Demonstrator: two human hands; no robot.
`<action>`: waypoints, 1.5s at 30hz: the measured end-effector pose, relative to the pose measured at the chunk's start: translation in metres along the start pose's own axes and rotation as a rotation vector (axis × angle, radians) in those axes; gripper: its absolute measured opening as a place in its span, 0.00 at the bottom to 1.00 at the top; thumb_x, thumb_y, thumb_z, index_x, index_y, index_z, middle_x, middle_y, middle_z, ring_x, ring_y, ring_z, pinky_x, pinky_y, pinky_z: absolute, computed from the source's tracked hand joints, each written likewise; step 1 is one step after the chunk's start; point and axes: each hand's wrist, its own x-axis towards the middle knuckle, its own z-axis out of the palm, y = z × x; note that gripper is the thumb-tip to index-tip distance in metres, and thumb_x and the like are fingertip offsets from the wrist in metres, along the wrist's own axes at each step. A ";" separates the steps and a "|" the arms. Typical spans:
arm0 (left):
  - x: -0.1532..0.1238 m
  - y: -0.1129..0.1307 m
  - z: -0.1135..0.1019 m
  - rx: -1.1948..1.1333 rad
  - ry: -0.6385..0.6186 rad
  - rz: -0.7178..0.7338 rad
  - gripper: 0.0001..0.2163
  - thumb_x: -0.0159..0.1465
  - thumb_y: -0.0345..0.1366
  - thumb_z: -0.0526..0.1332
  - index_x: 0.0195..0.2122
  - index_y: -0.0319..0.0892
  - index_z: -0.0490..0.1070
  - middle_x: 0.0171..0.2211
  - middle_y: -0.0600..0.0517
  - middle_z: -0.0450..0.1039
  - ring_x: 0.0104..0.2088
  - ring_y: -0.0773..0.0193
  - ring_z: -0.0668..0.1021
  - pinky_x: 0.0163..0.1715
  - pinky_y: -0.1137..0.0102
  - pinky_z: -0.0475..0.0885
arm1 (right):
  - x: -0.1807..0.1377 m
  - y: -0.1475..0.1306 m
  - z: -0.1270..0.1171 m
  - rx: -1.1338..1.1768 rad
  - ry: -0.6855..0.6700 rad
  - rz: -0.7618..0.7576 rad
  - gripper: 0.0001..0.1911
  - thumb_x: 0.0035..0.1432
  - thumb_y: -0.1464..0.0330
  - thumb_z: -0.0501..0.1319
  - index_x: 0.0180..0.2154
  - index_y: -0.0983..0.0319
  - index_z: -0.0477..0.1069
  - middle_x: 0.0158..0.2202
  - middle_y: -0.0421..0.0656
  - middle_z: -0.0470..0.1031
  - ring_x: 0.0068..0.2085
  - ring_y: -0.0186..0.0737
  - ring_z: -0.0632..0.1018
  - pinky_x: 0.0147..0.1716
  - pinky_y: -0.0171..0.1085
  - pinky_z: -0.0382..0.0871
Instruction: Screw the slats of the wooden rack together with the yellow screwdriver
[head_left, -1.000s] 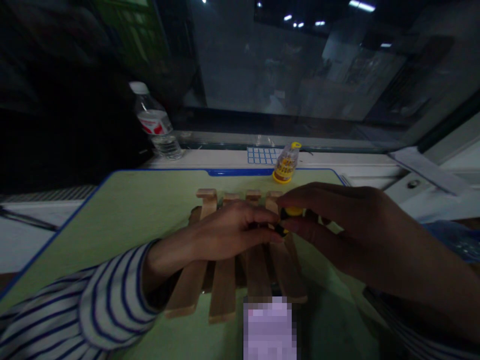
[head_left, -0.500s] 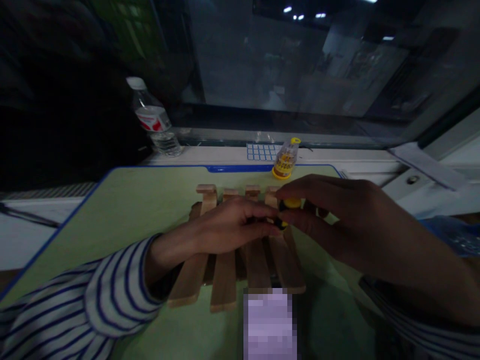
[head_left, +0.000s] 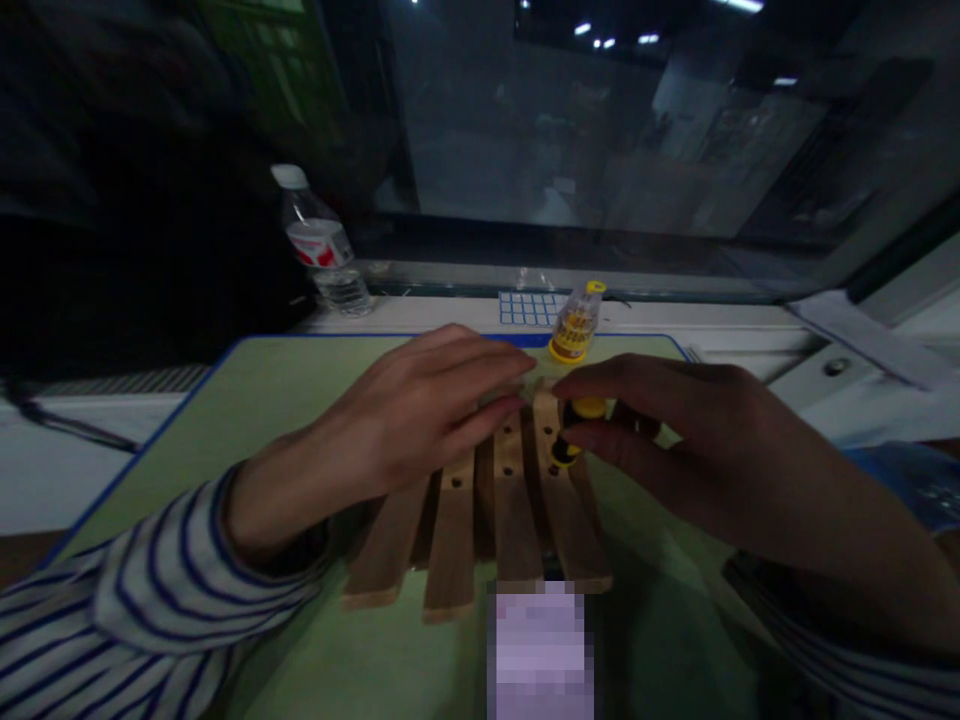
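Several wooden slats (head_left: pixel 517 520) lie side by side over crosswise wood on the green tabletop, with dark holes in their upper parts. My right hand (head_left: pixel 682 440) pinches a small black and yellow screwdriver (head_left: pixel 589 407) above the rightmost slat. The tool stands nearly upright, its lower end close to a hole there; whether it touches a screw is too dark to tell. My left hand (head_left: pixel 427 405) hovers over the left and middle slats, fingers stretched and thumb apart, and it covers their upper ends.
A clear bit case (head_left: pixel 576 325) with yellow parts stands at the table's back edge. Behind are a water bottle (head_left: pixel 326 250) and a blue grid sheet (head_left: pixel 529 308) on the sill, below the window. A blurred purple patch (head_left: pixel 540 650) covers the front.
My left hand has let go of the screwdriver's lower part and moved left and up, fingers spreading. My right hand keeps hold of the screwdriver in nearly the same place.
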 end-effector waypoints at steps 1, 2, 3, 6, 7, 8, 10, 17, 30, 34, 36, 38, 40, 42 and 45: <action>0.000 -0.003 0.003 0.051 -0.014 0.002 0.16 0.70 0.40 0.51 0.54 0.40 0.67 0.51 0.45 0.73 0.51 0.59 0.75 0.51 0.64 0.69 | 0.000 0.000 0.000 0.009 0.000 -0.015 0.13 0.64 0.68 0.57 0.50 0.57 0.67 0.45 0.38 0.79 0.43 0.33 0.79 0.39 0.32 0.70; -0.001 -0.005 0.007 0.095 -0.031 -0.005 0.17 0.70 0.40 0.50 0.55 0.39 0.66 0.53 0.44 0.72 0.52 0.58 0.74 0.51 0.62 0.70 | 0.000 0.000 0.000 0.022 -0.004 -0.024 0.12 0.64 0.68 0.57 0.50 0.57 0.68 0.45 0.37 0.79 0.43 0.33 0.79 0.40 0.31 0.70; -0.002 -0.006 0.011 0.128 -0.056 -0.008 0.18 0.70 0.40 0.49 0.56 0.38 0.65 0.53 0.43 0.71 0.52 0.57 0.74 0.51 0.61 0.70 | 0.000 0.000 -0.001 0.038 -0.004 -0.032 0.12 0.64 0.69 0.57 0.49 0.56 0.68 0.45 0.37 0.79 0.43 0.33 0.79 0.41 0.31 0.70; -0.004 -0.006 0.024 0.203 -0.076 0.026 0.17 0.71 0.39 0.48 0.55 0.40 0.66 0.51 0.44 0.73 0.48 0.56 0.77 0.47 0.59 0.73 | -0.002 -0.002 -0.002 0.061 -0.039 0.005 0.12 0.65 0.68 0.55 0.50 0.56 0.68 0.46 0.37 0.78 0.43 0.33 0.79 0.41 0.32 0.71; -0.005 -0.005 0.027 0.225 -0.066 0.034 0.16 0.71 0.38 0.48 0.55 0.41 0.67 0.51 0.45 0.74 0.47 0.56 0.78 0.45 0.60 0.73 | -0.003 -0.003 -0.003 0.052 -0.054 0.023 0.13 0.65 0.68 0.55 0.51 0.55 0.67 0.47 0.37 0.78 0.43 0.33 0.79 0.42 0.33 0.72; -0.005 -0.004 0.029 0.245 -0.049 0.035 0.15 0.71 0.38 0.49 0.54 0.41 0.67 0.50 0.45 0.74 0.45 0.56 0.78 0.44 0.61 0.74 | -0.004 -0.003 -0.004 0.038 -0.073 0.042 0.15 0.65 0.68 0.55 0.52 0.55 0.66 0.49 0.37 0.77 0.44 0.34 0.79 0.43 0.33 0.72; -0.006 -0.003 0.032 0.274 -0.027 0.023 0.14 0.70 0.37 0.51 0.54 0.43 0.68 0.50 0.47 0.75 0.44 0.58 0.79 0.42 0.63 0.74 | -0.006 -0.004 -0.006 0.017 -0.077 0.033 0.18 0.64 0.69 0.55 0.55 0.54 0.64 0.53 0.37 0.75 0.47 0.34 0.78 0.47 0.33 0.71; -0.012 -0.005 0.036 0.274 0.030 0.006 0.15 0.69 0.38 0.53 0.55 0.43 0.68 0.50 0.48 0.75 0.43 0.60 0.79 0.42 0.65 0.74 | -0.006 -0.003 -0.009 -0.005 -0.097 0.048 0.15 0.65 0.68 0.54 0.52 0.50 0.66 0.50 0.33 0.77 0.44 0.33 0.80 0.38 0.29 0.74; -0.016 -0.007 0.037 0.277 0.029 0.028 0.15 0.68 0.37 0.55 0.55 0.43 0.66 0.53 0.50 0.73 0.46 0.58 0.78 0.43 0.63 0.73 | -0.006 -0.003 -0.005 -0.023 -0.070 0.113 0.08 0.64 0.64 0.55 0.45 0.51 0.67 0.40 0.33 0.80 0.31 0.33 0.80 0.25 0.30 0.71; -0.014 -0.006 0.036 0.277 0.035 0.030 0.14 0.69 0.38 0.53 0.54 0.42 0.67 0.52 0.50 0.74 0.44 0.58 0.79 0.42 0.63 0.74 | -0.006 -0.003 -0.006 -0.028 -0.075 0.111 0.05 0.63 0.65 0.55 0.43 0.52 0.66 0.34 0.31 0.78 0.28 0.29 0.79 0.22 0.30 0.67; -0.013 -0.005 0.035 0.268 0.013 0.027 0.15 0.70 0.38 0.51 0.55 0.41 0.66 0.51 0.49 0.74 0.44 0.58 0.79 0.41 0.63 0.74 | -0.007 -0.003 -0.008 -0.032 -0.086 0.117 0.05 0.64 0.64 0.56 0.42 0.52 0.65 0.32 0.30 0.77 0.27 0.28 0.78 0.21 0.30 0.66; -0.013 -0.005 0.034 0.265 0.015 0.019 0.15 0.70 0.38 0.50 0.55 0.41 0.66 0.51 0.49 0.75 0.43 0.58 0.79 0.41 0.63 0.74 | -0.007 -0.003 -0.008 -0.045 -0.092 0.116 0.05 0.64 0.64 0.55 0.42 0.53 0.65 0.31 0.30 0.76 0.28 0.28 0.77 0.22 0.30 0.65; -0.012 -0.004 0.034 0.265 0.026 0.002 0.15 0.70 0.39 0.52 0.55 0.42 0.67 0.51 0.49 0.75 0.43 0.57 0.79 0.41 0.62 0.74 | -0.006 -0.003 -0.008 -0.042 -0.102 0.115 0.05 0.64 0.65 0.55 0.43 0.53 0.65 0.32 0.31 0.76 0.29 0.28 0.77 0.23 0.30 0.66; -0.012 -0.003 0.034 0.256 0.015 -0.014 0.15 0.69 0.39 0.52 0.55 0.43 0.67 0.51 0.49 0.74 0.43 0.57 0.79 0.42 0.63 0.73 | -0.005 -0.003 -0.006 -0.012 -0.107 0.101 0.07 0.64 0.66 0.55 0.44 0.54 0.65 0.35 0.32 0.76 0.31 0.29 0.78 0.26 0.30 0.68; -0.012 -0.003 0.035 0.232 0.000 -0.037 0.15 0.69 0.38 0.53 0.55 0.43 0.67 0.51 0.49 0.74 0.44 0.58 0.79 0.43 0.63 0.73 | -0.004 -0.003 -0.003 0.035 -0.093 0.076 0.09 0.64 0.65 0.55 0.47 0.56 0.64 0.40 0.36 0.78 0.37 0.33 0.79 0.32 0.31 0.71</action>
